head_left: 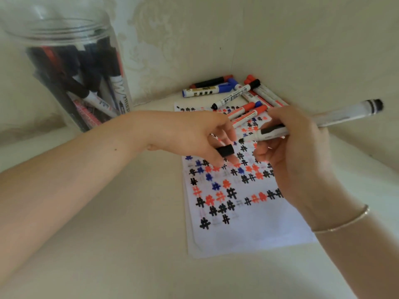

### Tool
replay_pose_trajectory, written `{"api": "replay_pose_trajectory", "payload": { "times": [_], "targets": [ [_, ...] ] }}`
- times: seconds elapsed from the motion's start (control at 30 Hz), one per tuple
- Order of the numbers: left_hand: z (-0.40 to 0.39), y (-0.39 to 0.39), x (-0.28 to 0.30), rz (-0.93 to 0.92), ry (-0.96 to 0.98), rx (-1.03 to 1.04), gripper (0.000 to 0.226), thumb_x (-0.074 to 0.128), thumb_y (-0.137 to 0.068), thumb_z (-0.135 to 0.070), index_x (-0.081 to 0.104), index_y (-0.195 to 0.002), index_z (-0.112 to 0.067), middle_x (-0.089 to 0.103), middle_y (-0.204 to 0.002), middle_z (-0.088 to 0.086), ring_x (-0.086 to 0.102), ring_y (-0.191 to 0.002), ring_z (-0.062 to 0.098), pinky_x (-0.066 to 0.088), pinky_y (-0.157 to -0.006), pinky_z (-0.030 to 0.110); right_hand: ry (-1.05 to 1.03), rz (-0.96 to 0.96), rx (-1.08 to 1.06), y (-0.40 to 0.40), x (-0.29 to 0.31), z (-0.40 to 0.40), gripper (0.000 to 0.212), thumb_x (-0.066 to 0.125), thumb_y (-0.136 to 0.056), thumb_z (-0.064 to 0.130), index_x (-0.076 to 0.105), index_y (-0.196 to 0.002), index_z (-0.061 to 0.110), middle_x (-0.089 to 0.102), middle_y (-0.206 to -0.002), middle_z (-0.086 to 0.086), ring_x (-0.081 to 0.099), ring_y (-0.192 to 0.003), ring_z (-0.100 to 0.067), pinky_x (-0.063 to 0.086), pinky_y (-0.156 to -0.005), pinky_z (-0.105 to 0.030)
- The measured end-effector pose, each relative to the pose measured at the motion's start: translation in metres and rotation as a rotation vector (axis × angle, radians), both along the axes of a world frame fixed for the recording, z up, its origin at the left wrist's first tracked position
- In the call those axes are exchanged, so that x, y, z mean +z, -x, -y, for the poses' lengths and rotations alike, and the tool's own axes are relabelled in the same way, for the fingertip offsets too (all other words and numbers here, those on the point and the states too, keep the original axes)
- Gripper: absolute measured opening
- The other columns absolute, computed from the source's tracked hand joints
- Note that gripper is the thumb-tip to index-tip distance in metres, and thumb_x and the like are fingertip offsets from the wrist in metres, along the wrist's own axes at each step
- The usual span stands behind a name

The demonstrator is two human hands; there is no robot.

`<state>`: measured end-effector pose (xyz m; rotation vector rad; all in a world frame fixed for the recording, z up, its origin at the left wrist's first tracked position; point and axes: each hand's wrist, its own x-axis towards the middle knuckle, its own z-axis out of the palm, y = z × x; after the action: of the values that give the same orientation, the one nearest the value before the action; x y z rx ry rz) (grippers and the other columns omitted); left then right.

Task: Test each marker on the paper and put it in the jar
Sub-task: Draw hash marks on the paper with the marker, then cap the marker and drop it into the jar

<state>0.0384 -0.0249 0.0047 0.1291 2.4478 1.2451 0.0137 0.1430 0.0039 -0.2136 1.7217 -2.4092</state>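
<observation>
From the head camera we see the right hand (pixel 295 145) holding a marker (pixel 319 121) above the paper (pixel 248 229). Its fingers are curled around the white barrel. The marker is uncapped: its black tip points to the left, and the far end, with black rings, sticks out to the right past the hand. The barrel has a black band just behind the tip.

The left hand (pixel 194 137) is beside it, on the left, and pinches the black cap (pixel 225 151) between thumb and fingers. The cap is a short black tube, and it is just below and left of the marker tip, not touching it.

The paper lies on the pale table (pixel 108 244), and it is covered with many small hash marks in black, red and blue, some very faint. At the far edge of the paper, in the corner by the wall, a pile of markers (pixel 237 93) lies with red, blue and black caps.

The jar (pixel 71 72) stands at the far left. It is clear plastic, open at the top, and already holds many markers leaning against each other.

The right wrist wears a thin bracelet (pixel 343 223).
</observation>
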Motion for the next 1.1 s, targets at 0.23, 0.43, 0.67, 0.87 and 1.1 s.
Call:
{"api": "replay_pose_trajectory", "payload": {
  "times": [0.23,0.43,0.67,0.87,1.1],
  "targets": [
    [-0.003,-0.003,0.008,-0.039,0.000,0.035,0.028,0.073,-0.080,-0.006,0.057,-0.095,-0.023,0.072,-0.107,-0.004,0.067,-0.093,-0.001,0.052,-0.082,0.019,-0.075,-0.011,-0.058,0.001,0.001,0.002,0.032,0.053,-0.088,0.005,0.049,-0.057,0.010,0.050,-0.040,0.002,0.041,-0.030,-0.016,0.035,-0.038,-0.020],
    [-0.008,-0.005,0.012,-0.086,-0.035,0.053,0.029,0.074,-0.078,-0.001,0.058,-0.093,-0.021,0.072,-0.098,-0.008,0.068,-0.086,-0.001,0.052,-0.076,0.015,-0.111,0.046,0.009,0.001,-0.004,0.006,0.027,0.055,-0.088,0.008,0.052,-0.062,0.007,0.053,-0.042,-0.002,0.044,-0.032,-0.015,0.041,-0.043,-0.026],
    [-0.007,-0.007,0.022,-0.181,-0.283,0.199,0.018,0.063,-0.087,-0.004,0.064,-0.102,-0.014,0.074,-0.090,0.002,0.071,-0.075,0.013,0.056,-0.069,0.019,0.168,0.237,0.198,0.009,0.001,0.003,0.010,0.066,-0.086,0.015,0.066,-0.079,0.007,0.065,-0.060,-0.004,0.057,-0.042,-0.007,0.049,-0.045,-0.017],
    [-0.012,-0.009,0.027,-0.283,-0.364,0.336,0.011,0.051,-0.094,-0.012,0.054,-0.083,-0.011,0.040,-0.059,-0.002,0.031,-0.048,0.011,0.030,-0.044,0.020,0.289,0.351,0.314,0.015,0.013,-0.003,0.034,0.055,-0.090,0.032,0.065,-0.092,0.000,0.071,-0.084,-0.018,0.070,-0.068,-0.027,0.057,-0.061,-0.032],
    [-0.010,-0.012,0.037,-0.540,-0.345,0.546,0.033,0.046,-0.086,-0.008,0.033,-0.058,-0.016,0.025,-0.048,-0.009,0.020,-0.047,0.013,0.016,-0.047,0.030,0.169,0.313,-0.033,0.022,0.014,0.011,0.026,0.060,-0.088,0.021,0.050,-0.064,0.014,0.035,-0.043,0.002,0.025,-0.033,-0.010,0.026,-0.036,-0.017]
  ]
}}
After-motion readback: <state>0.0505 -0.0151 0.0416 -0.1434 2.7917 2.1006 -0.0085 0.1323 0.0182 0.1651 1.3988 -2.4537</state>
